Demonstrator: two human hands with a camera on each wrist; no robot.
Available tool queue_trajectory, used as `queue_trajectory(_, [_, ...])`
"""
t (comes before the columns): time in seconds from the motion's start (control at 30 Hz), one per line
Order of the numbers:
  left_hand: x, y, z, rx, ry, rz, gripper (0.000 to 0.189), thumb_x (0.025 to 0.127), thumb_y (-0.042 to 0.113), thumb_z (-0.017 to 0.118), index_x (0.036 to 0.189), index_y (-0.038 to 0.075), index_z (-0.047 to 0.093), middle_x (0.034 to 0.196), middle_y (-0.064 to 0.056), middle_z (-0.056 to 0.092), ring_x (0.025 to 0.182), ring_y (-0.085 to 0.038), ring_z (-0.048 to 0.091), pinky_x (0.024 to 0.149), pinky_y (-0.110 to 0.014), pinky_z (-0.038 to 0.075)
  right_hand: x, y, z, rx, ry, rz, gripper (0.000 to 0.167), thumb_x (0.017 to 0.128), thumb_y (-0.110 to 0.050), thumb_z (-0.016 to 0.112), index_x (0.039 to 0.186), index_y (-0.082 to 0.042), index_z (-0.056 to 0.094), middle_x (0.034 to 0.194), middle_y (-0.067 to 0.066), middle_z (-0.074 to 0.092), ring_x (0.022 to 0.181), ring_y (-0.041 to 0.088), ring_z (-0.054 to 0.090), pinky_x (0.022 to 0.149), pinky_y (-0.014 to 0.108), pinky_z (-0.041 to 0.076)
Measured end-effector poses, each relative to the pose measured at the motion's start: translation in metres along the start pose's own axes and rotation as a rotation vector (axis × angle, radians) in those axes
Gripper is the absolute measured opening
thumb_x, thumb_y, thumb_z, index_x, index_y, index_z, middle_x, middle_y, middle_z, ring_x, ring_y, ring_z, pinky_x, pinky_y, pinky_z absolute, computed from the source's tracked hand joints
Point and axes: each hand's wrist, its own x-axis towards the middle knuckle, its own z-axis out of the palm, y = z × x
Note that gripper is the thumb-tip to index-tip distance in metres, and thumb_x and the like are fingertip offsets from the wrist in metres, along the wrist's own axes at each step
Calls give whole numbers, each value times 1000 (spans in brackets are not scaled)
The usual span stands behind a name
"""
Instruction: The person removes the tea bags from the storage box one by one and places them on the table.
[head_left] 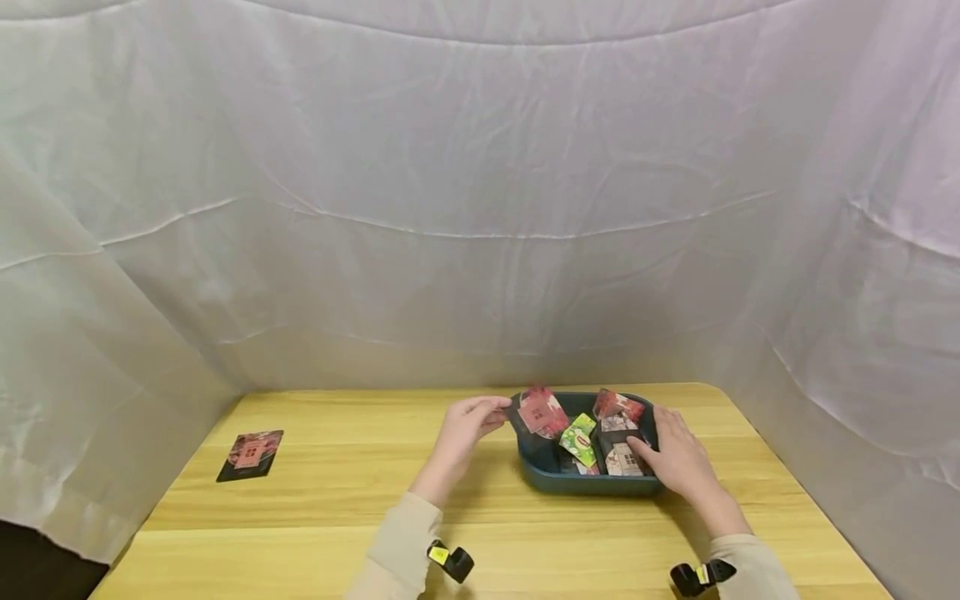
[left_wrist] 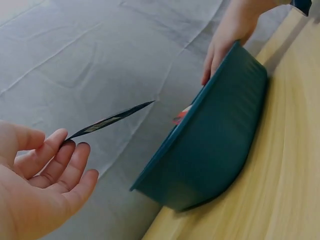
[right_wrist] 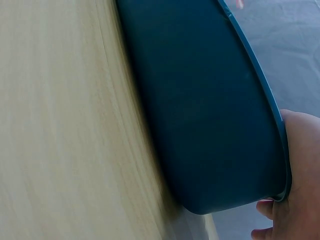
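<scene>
My left hand pinches the edge of a flat black tea sachet with a pink and red picture, over the left end of a dark teal plastic basin. In the left wrist view this sachet shows nearly edge-on, above the basin's rim. My right hand holds the basin's right rim, thumb over the inside. Within the basin lie a green and yellow sachet, a red one and a pale-pictured one, partly overlapping.
Another black and red sachet lies on the wooden table at the far left. Grey-white cloth hangs behind the table and along both sides. The basin stands near the table's back edge, right of the middle.
</scene>
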Motion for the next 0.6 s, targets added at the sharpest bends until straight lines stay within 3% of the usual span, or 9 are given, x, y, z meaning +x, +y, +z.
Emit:
queue_trajectory(0.27, [-5,2,-38,-149,154,-64,28,96,9,53,107,-14,66,89,-2,72,77,-11,68,91,-40,57,0,-2,-1,2,-4,-3,90,96,-52,52,149,13,19,152,38,21,142,53,17,112,69,20])
queue_trajectory(0.6, [-28,6,-88,-292,350,-76,23,97,7,53,89,4,74,82,0,72,74,-10,67,83,-28,58,0,-1,-1,0,3,-9,90,96,-50,53,148,14,19,152,38,22,142,54,18,112,69,21])
